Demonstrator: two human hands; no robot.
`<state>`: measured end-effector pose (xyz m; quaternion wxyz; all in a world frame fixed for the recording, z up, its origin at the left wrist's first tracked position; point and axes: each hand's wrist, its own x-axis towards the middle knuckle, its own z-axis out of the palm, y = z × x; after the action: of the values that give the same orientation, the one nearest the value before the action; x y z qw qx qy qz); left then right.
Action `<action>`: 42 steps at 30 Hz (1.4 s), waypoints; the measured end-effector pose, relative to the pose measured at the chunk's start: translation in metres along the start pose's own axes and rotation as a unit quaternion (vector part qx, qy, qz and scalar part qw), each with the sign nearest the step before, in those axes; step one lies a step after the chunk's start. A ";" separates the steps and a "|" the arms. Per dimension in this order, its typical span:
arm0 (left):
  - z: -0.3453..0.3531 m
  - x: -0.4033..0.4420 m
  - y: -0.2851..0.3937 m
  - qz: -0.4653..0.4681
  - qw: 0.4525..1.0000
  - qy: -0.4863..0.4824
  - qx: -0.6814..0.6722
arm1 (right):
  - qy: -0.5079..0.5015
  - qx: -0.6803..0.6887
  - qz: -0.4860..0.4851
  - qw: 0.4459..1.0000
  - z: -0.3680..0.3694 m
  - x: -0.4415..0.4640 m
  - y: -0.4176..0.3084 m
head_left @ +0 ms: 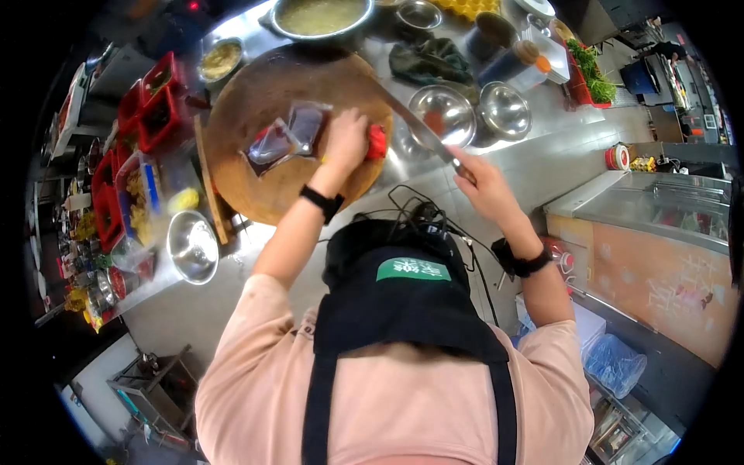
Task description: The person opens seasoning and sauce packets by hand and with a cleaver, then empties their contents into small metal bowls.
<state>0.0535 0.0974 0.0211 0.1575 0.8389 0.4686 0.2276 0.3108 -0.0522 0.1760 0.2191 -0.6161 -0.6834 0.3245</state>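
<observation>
My right hand (488, 188) is closed round the handle of a long knife (418, 125). Its blade slants up and left, the tip reaching over the right edge of a round wooden chopping board (256, 93). My left hand (346, 139) is low over the board with its fingers curled; what they hold, if anything, is hidden. Just left of it lies a clear plastic packet with dark contents (307, 126), and a second such packet (271, 146) lies beside that one. A bright red packet (376, 142) is close on its right, near the board's edge.
Steel bowls (505, 111) stand right of the board, with a dark cloth (431, 63) behind. A large basin of pale liquid (322, 17) is at the back. Red trays (159, 105) and another steel bowl (192, 246) are on the left. Black cables (422, 205) hang at the counter's front.
</observation>
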 end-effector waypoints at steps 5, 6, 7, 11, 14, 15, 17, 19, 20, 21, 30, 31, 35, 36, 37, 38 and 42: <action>0.002 -0.029 0.012 0.039 0.999 -0.016 0.031 | -0.051 -0.066 0.023 0.996 -0.005 -0.017 -0.018; 0.005 -0.029 0.012 0.039 0.999 -0.016 0.029 | -0.058 -0.082 0.026 0.995 -0.005 -0.017 -0.021; 0.007 -0.029 0.010 0.062 0.997 0.028 0.025 | -0.058 -0.084 0.026 0.994 -0.004 -0.016 -0.022; 0.012 -0.030 0.007 0.087 0.991 0.097 0.010 | -0.073 -0.097 0.026 0.992 -0.001 -0.011 -0.026; 0.009 -0.030 0.010 0.074 0.993 0.088 0.007 | -0.083 -0.093 0.025 0.992 0.000 -0.008 -0.029; 0.008 -0.030 0.011 0.073 0.993 0.088 0.006 | -0.086 -0.091 0.024 0.992 0.000 -0.007 -0.031; 0.006 -0.029 0.014 0.069 0.994 0.084 0.006 | -0.091 -0.090 0.025 0.992 -0.001 -0.004 -0.034; 0.012 -0.030 0.011 0.063 0.995 0.066 0.028 | -0.094 -0.089 0.024 0.991 -0.002 0.003 -0.037; 0.015 -0.030 0.009 0.059 0.996 0.047 0.050 | -0.102 -0.092 0.026 0.990 -0.003 0.008 -0.039; 0.014 -0.031 0.012 0.058 0.996 0.042 0.047 | -0.112 -0.093 0.031 0.989 -0.003 0.011 -0.040; 0.016 -0.024 0.003 0.077 0.991 0.028 0.103 | -0.184 -0.144 0.076 0.969 -0.060 -0.007 -0.043; 0.007 -0.018 0.005 0.047 0.997 0.015 0.062 | -0.128 -0.148 0.061 0.979 -0.057 -0.010 -0.038; 0.004 0.001 -0.007 0.018 0.999 0.010 0.042 | 0.023 -0.185 0.027 0.982 -0.018 0.008 -0.024; 0.002 0.004 -0.009 0.016 0.998 -0.027 0.048 | 0.026 -0.182 0.025 0.983 -0.005 0.016 -0.019; 0.001 0.007 -0.008 0.001 0.996 -0.064 0.054 | 0.055 -0.172 -0.014 0.983 0.009 0.027 -0.013; 0.002 0.009 -0.010 0.004 0.996 -0.063 0.057 | 0.084 -0.164 -0.054 0.981 0.021 0.038 -0.005; 0.006 0.018 -0.013 -0.002 0.987 -0.122 0.102 | 0.102 -0.205 -0.089 0.969 0.071 0.078 0.030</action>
<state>0.0558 0.1188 0.0140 0.1279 0.8711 0.4684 0.0740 0.2710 0.0129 0.0970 0.1849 -0.6144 -0.7614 0.0925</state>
